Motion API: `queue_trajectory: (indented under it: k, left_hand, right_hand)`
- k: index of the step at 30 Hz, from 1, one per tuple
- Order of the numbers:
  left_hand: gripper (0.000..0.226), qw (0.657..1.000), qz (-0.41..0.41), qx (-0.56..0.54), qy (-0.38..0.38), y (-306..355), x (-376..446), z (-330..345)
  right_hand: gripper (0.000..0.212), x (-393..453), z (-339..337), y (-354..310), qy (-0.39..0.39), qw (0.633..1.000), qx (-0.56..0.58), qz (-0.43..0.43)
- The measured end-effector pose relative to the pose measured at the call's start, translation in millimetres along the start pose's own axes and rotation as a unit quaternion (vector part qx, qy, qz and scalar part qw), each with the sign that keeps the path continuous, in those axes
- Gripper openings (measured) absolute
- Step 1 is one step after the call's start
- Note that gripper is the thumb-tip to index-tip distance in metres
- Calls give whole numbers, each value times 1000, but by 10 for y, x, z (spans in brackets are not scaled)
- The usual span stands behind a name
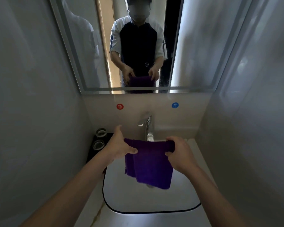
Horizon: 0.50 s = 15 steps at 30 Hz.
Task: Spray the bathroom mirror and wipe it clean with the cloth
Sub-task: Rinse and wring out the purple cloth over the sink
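Mirror [134, 38]: you have one, filling the upper middle of the frame, and in it you see a person holding up the same cloth with both hands. Below it, one white sink [138, 200] takes the lower centre, its basin edged by a dark line. One purple cloth [148, 164] hangs in the centre of the frame, above the basin, stretched between your two hands. Your left hand [120, 145] grips the cloth's upper left corner: the thumb lies across the front of the fabric and the fingers are behind it, closed on the corner. Your right hand [180, 153] pinches the upper right corner, where the top edge is rolled over; the thumb presses the front and the curled fingers wrap the roll. The rest of the cloth drops free below both hands. One chrome faucet [146, 123] stands just above the cloth's top edge. Two round holders [99, 138] sit on a dark shelf at middle left. Two round stickers mark the wall under the mirror: one red sticker [120, 106] left, one blue sticker [175, 105] right.
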State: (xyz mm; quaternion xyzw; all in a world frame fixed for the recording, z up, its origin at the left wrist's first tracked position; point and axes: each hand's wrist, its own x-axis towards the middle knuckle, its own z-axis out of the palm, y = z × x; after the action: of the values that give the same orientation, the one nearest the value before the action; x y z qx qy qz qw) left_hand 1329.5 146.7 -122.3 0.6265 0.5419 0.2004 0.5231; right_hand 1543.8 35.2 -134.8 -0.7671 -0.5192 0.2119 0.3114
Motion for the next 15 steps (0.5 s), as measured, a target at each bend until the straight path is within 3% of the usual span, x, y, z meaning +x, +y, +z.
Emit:
queue_trajectory:
  k: [1, 2, 5, 7, 11, 15]
  left_hand:
    - [130, 999, 13, 32, -23, -20, 16, -5]
    - [118, 995, 28, 84, -41, -26, 12, -1]
    - [38, 967, 97, 235, -12, -20, -34, 30]
    - [29, 958, 131, 255, 23, -17, -54, 6]
    - [19, 994, 97, 29, -41, 432, -282, -250]
    - [38, 968, 139, -198, -58, 1193, -457, -563]
  right_hand:
    - [41, 8, -18, 8, 13, 1000, -3, -5]
    - [31, 15, -40, 14, 21, 1000, -3, -9]
    - [16, 48, -97, 7, 32, 999, 4, -19]
    - [11, 68, -141, -4, 14, 999, 48, -5]
    - [10, 147, -522, -228, -26, 969, 243, 41]
    - [36, 281, -1127, -823, 5, 902, 432, -19]
